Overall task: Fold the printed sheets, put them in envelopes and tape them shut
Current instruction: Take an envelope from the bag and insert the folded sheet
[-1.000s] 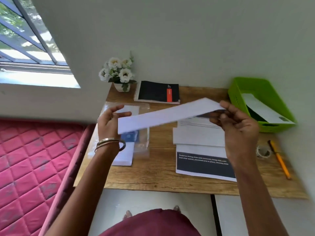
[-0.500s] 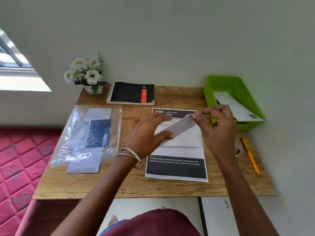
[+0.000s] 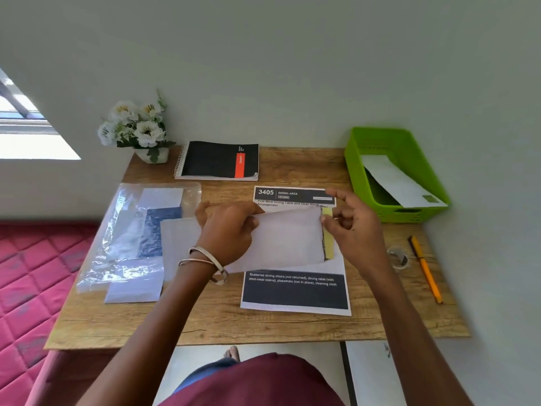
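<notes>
My left hand (image 3: pixel 227 234) grips a white envelope (image 3: pixel 288 240) by its middle and holds it just above the desk. My right hand (image 3: pixel 355 230) is at the envelope's right end, fingertips pinching the flap, where a yellow strip (image 3: pixel 328 232) shows. Under the envelope a printed sheet (image 3: pixel 295 293) headed "3405 Dining Area" lies flat on the desk; part of it is hidden. A clear plastic pack of envelopes (image 3: pixel 131 230) lies to the left. A roll of clear tape (image 3: pixel 398 257) sits to the right of my right wrist.
A green tray (image 3: pixel 360 171) at the back right holds one white envelope (image 3: pixel 401 183). An orange pencil (image 3: pixel 426 271) lies by the tape. A black spiral notebook (image 3: pixel 216 159) and a pot of white flowers (image 3: pixel 137 127) stand along the wall. A red mattress (image 3: pixel 29 273) adjoins the desk's left edge.
The envelope has come down from in front of me to just over the printed sheet. My left hand shifted to its middle and my right hand now works the flap end.
</notes>
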